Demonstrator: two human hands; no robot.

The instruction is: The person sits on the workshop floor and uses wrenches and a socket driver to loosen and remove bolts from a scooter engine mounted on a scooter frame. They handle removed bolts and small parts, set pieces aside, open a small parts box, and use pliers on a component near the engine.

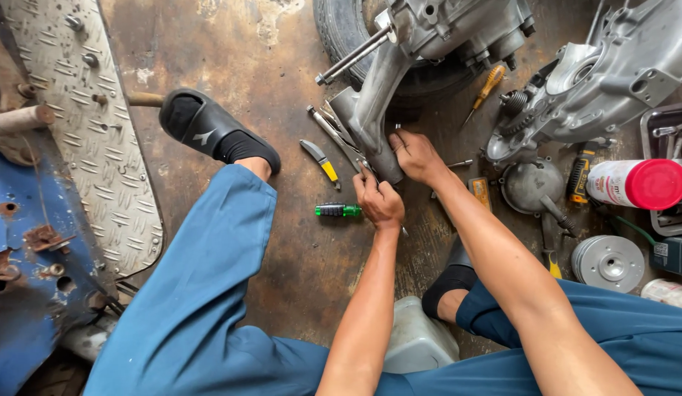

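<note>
A grey cast-metal engine casing (370, 103) lies on the stained floor in front of me, its long arm pointing toward my knees. My right hand (416, 155) presses on the lower end of that arm. My left hand (378, 199) is closed around a small thin tool at the same end, though the tool itself is mostly hidden by my fingers. A green-and-black screwdriver handle (337, 210) lies just left of my left hand. A knife with a yellow handle (320, 161) lies a little farther left.
A second engine casing (605, 81) sits at the right, with a round metal cover (531, 185), a pulley disc (609, 262), a red-capped spray can (634, 184) and a yellow screwdriver (486, 86). A tyre (344, 29) lies behind. Checker plate (84, 132) lies left.
</note>
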